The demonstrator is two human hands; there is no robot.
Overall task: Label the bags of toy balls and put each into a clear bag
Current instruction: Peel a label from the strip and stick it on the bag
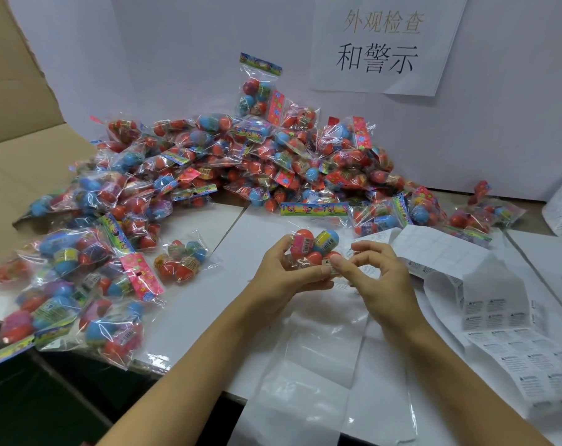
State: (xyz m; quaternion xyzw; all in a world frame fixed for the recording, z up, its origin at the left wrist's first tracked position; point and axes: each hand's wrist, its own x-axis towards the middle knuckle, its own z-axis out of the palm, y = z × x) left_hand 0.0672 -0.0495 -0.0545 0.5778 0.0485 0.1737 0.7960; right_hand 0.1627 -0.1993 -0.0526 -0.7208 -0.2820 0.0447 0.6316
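**Both hands on one bag of toy balls, label at the fingertips**

The left hand (283,268) has its grip curled around a small crinkly clear plastic bag of red and blue toy balls (313,247), held just above the white worktop (209,304). The right hand (374,272) meets it from the other side, thumb and forefinger closed in a pinch on a small white printed warning label (332,268) that touches the bag's lower edge.

Beneath the forearms lie flat, glossy clear bags (308,355). To the right, long white sheets of printed labels (511,349) curl across the worktop. Behind and to the left spreads a big heap of identical shiny bags of balls (241,162) with bright paper header cards, spilling from an opened brown cardboard box (19,136).
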